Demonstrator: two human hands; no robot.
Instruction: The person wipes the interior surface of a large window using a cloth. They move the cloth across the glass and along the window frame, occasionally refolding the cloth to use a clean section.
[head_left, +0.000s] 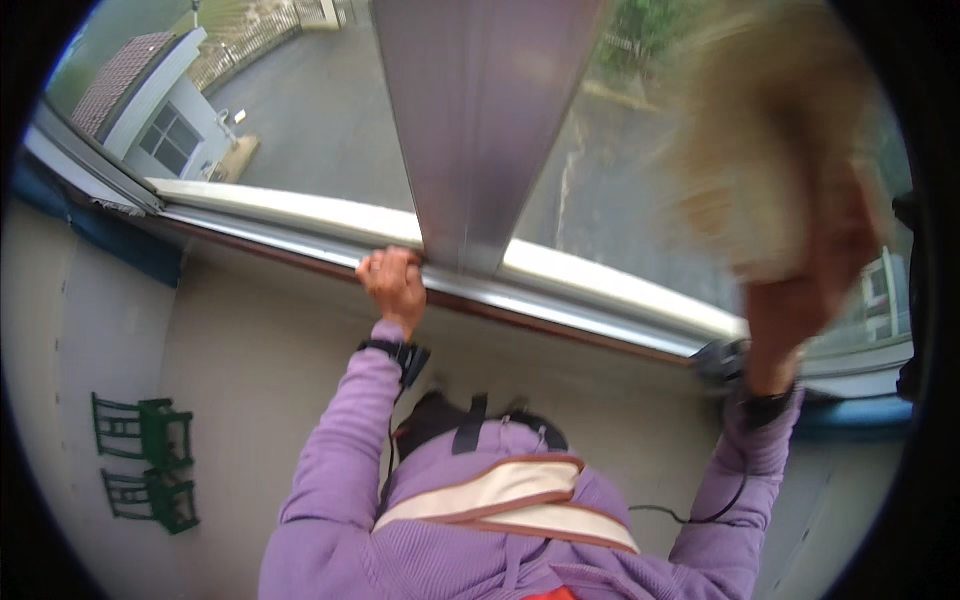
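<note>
My left hand (394, 281) grips the metal rail of the window sill (330, 251), just left of the wide window post (480, 127), with its fingers curled over the edge. On the right, my right hand (810, 277) is raised against the window glass (622, 172), holding a blurred beige cloth (757, 150). The cloth spreads over the upper part of the pane and is smeared by motion. Both wrists wear black straps with cables.
Two green chairs (154, 435) stand at the lower left. Blue curtains (120, 236) hang at both window ends. A dark object (720, 361) lies at the sill's right end. Outside are a paved yard and a small building (161, 124).
</note>
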